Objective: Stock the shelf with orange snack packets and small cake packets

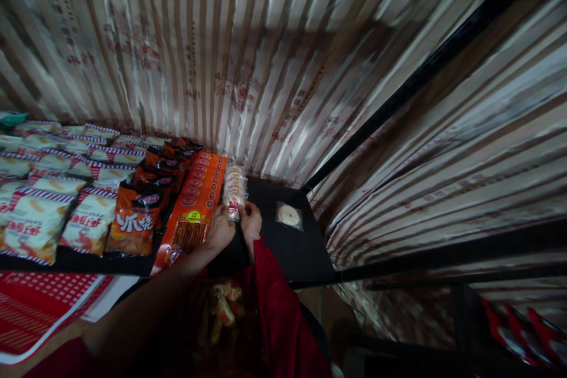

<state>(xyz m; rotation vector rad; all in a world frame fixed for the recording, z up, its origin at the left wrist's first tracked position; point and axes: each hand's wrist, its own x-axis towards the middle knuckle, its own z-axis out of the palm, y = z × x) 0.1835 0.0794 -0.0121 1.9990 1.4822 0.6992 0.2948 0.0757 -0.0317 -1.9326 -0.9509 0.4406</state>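
On a black shelf (pixel 305 251), a row of small clear-wrapped round cakes (pixel 234 186) runs away from me. My left hand (pixel 220 228) and my right hand (pixel 250 221) meet at the near end of that row, fingers closed on the nearest packet. The right arm wears a dark red sleeve. A single wrapped round cake (pixel 289 215) lies alone to the right of my hands. Left of my hands lies a long orange packet (pixel 192 212).
Dark orange snack bags (pixel 135 221) and several white snack bags (pixel 35 221) fill the shelf's left. Striped shiny curtains (pixel 266 71) hang behind and to the right. A bag of wrapped snacks (pixel 224 310) sits below the shelf edge.
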